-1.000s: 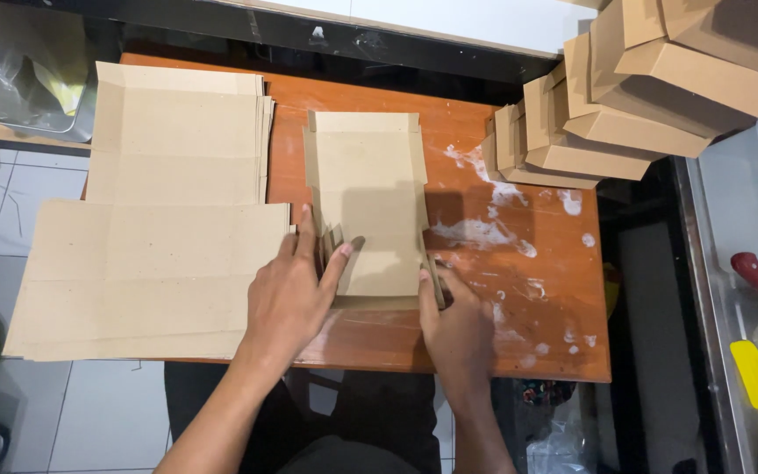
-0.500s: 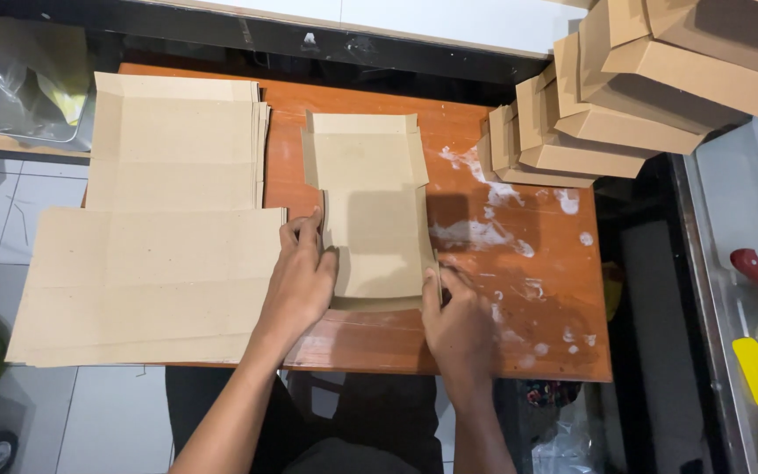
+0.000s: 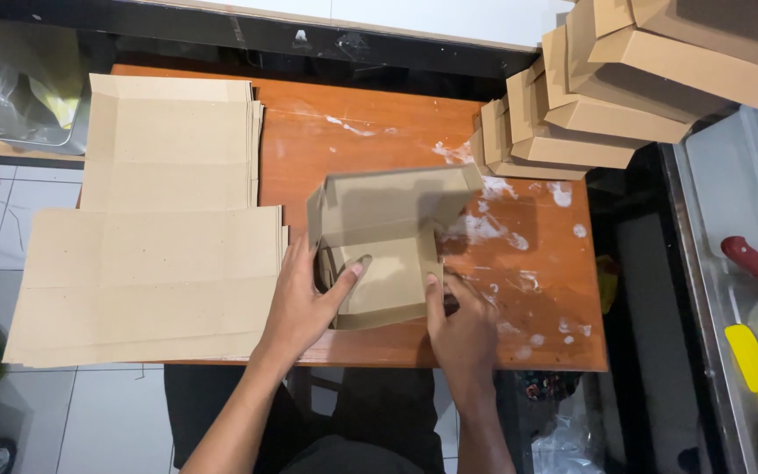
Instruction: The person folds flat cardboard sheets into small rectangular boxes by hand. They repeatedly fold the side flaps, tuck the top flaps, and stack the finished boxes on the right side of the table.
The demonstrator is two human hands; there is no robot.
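Note:
A brown cardboard box blank (image 3: 388, 237) stands half folded on the orange wooden table (image 3: 379, 132), its far panel lifted upright and its side walls raised. My left hand (image 3: 304, 303) presses its left wall, thumb inside on the floor panel. My right hand (image 3: 462, 325) holds the right wall from outside, with the fingertips curled over the edge. Both hands grip the same piece.
A stack of flat cardboard blanks (image 3: 155, 263) lies at the left and overhangs the table edge. Folded finished boxes (image 3: 607, 96) are piled at the back right. A grey bin at the right holds a red-handled tool (image 3: 756, 266) and a yellow spatula (image 3: 752, 369). White smears mark the tabletop.
The blank lay flat under both hands before. Now its far panel stands up and its sides are raised, with my hands moved in around the walls.

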